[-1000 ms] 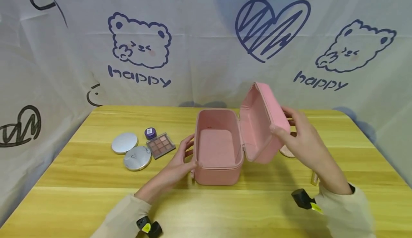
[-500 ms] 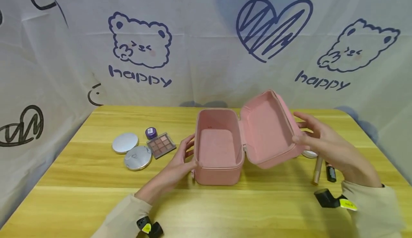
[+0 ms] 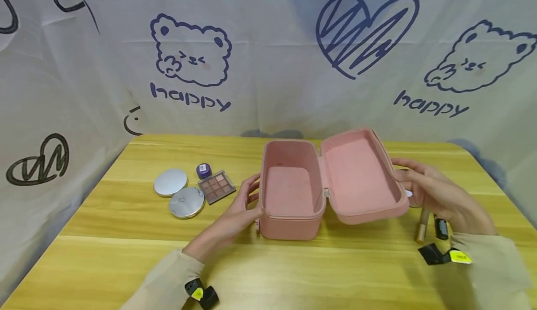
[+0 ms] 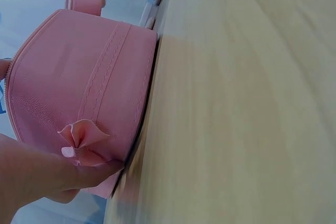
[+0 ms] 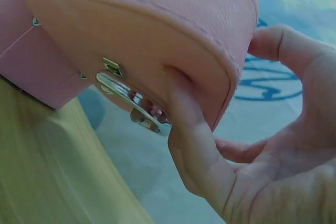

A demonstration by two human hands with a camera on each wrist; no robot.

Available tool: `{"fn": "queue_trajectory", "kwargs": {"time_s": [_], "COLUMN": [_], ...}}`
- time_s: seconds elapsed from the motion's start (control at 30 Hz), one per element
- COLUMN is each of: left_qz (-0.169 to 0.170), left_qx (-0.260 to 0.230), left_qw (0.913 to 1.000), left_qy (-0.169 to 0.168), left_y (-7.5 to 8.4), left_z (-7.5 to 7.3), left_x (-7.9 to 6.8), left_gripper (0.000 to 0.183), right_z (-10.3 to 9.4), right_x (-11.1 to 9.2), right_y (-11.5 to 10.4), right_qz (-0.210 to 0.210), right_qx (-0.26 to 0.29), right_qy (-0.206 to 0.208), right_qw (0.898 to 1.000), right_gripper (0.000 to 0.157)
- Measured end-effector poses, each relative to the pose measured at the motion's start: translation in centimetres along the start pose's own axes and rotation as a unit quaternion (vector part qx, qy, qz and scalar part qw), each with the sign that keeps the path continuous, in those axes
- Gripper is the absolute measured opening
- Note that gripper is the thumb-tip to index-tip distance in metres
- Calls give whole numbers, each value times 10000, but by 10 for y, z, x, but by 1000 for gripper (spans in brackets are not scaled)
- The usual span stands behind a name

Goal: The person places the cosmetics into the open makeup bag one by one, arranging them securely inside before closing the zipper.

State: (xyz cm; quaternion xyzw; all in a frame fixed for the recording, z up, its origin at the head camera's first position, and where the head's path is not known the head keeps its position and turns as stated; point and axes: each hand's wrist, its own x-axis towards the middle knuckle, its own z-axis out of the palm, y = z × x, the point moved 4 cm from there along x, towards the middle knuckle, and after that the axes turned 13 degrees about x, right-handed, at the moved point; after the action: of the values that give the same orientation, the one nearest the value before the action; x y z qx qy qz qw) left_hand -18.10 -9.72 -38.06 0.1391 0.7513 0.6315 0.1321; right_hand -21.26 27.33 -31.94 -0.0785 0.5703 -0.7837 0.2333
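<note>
A pink makeup case (image 3: 289,228) stands unzipped on the table, its inside bare. Its lid (image 3: 361,175) is swung out to the right on hinges and tilts above the wood. My left hand (image 3: 232,217) grips the left side of the case, thumb by the front rim. In the left wrist view, fingers lie beside a bow-shaped pink tab (image 4: 84,137) on the case wall. The lid's outer edge is held by my right hand (image 3: 440,196). The right wrist view shows the thumb pressed on the lid's outer face, near a metal fitting (image 5: 112,67).
Left of the case lie two silver compacts (image 3: 170,182), a small purple-lidded jar (image 3: 203,170) and an eyeshadow palette (image 3: 216,187). A gold tube (image 3: 422,226) and a black tube (image 3: 441,228) lie under the right forearm. A printed cloth (image 3: 268,67) hangs behind the table.
My right hand has swung the lid outward to the right and down, so its inside now faces up more. The left hand keeps its hold on the case. The view has turned slightly.
</note>
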Motion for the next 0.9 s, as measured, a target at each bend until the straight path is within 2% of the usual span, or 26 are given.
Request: {"fn": "queue_trajectory", "kwargs": {"time_s": [0.13,0.37,0.5,0.73,0.8,0.83,0.87,0.9], "left_qz": [7,-14,-129,-200,-144,-65,51,187], "left_qx": [1,30,217,943,1393,1893,2453,3027], "left_qw": [10000,10000,9994,9920,9844,9748,9610,9434], "left_qy": [35,-4,-255,-816,-1069,-1180,-1276,-1344], "left_y": [-1,-1,0,9,13,15,16,18], "left_z": [0,-1,-5,-17,-22,-26,-32,-38], "left_x": [0,0,2,3,4,4,4,4], "left_gripper": [87,87,86,86,90,93,95,97], "right_z": [-5,-9,-7,-5,-5,-5,-4,-4], "right_x": [3,4,4,4,3,3,3,3], "right_y": [7,7,6,4,3,3,2,2], "right_qz": [144,89,49,-14,-32,-34,-31,-27], "right_qx": [286,189,145,-50,-77,-94,-106,-132], "right_qy": [-134,-156,-205,-83,-88,-79,-82,-89], "right_qw": [9994,9997,9997,10000,9999,9999,9999,9999], "right_gripper": [23,24,25,29,30,29,29,29]}}
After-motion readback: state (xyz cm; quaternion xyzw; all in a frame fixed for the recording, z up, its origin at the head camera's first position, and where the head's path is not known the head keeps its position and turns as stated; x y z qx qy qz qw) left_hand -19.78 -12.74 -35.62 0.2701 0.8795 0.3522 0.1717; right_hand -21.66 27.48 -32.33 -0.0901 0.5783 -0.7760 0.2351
